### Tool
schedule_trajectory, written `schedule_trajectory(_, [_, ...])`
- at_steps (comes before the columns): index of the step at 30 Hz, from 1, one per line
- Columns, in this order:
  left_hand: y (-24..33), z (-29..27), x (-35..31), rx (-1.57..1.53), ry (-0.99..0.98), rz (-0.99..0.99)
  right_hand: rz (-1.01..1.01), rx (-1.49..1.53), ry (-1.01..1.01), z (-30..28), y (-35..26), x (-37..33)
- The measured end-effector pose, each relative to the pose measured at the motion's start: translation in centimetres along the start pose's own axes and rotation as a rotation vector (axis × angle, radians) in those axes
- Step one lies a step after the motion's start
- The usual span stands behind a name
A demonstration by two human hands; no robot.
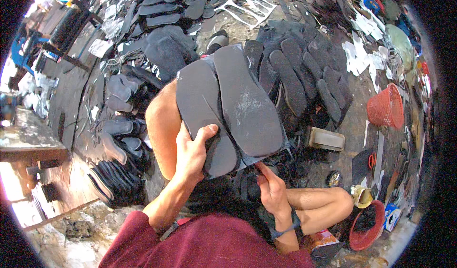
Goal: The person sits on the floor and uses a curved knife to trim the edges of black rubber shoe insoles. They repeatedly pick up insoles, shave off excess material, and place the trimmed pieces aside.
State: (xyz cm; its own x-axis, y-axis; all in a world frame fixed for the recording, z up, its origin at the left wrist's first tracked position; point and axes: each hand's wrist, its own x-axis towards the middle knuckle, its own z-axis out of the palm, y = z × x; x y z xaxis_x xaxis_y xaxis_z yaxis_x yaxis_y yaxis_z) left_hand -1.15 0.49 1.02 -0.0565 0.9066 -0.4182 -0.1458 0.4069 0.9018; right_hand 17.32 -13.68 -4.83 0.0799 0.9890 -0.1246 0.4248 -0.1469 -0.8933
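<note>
Two dark grey shoe soles (248,103) lie side by side on a thin black sheet (281,130), tilted over my lap. My left hand (193,149) grips the sheet at its near left side, the thumb pressed on top of the left sole and the fingers hidden underneath. A pale smear marks the right sole. Just below the sheet's near edge, my right hand (272,187) is closed, its fingertips close to the corner between the soles and the sheet's rim. Whatever it holds is dark and mostly hidden.
Loose soles (293,75) are heaped beyond the sheet, with more stacks (121,182) at left. A red basket (385,107) stands at right; a red tub (366,230) sits near my knee. A pale block (326,139) and a wooden table (33,149) flank me.
</note>
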Motion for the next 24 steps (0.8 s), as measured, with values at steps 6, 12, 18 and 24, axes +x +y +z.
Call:
schedule_trajectory(6, [0.1, 0.0, 0.1, -0.052, -0.033, -0.024, -0.302, -0.429, 0.117, 7.1, 4.8, 5.6])
schedule_trajectory(12, [0.5, 0.5, -0.3, 0.008, -0.021, -0.014, -0.443, -0.629, 0.223, 9.5, 6.7, 6.9])
schedule_trajectory(18, [-0.4, -0.6, -0.6, -0.046, -0.059, -0.026, -0.338, -0.302, 0.255, 8.1, 3.3, 10.8])
schedule_trajectory(24, [-0.6, -4.6, -2.1, 0.141, -0.314, -0.042, -0.329, -0.042, 0.224, 5.2, -1.7, 10.3])
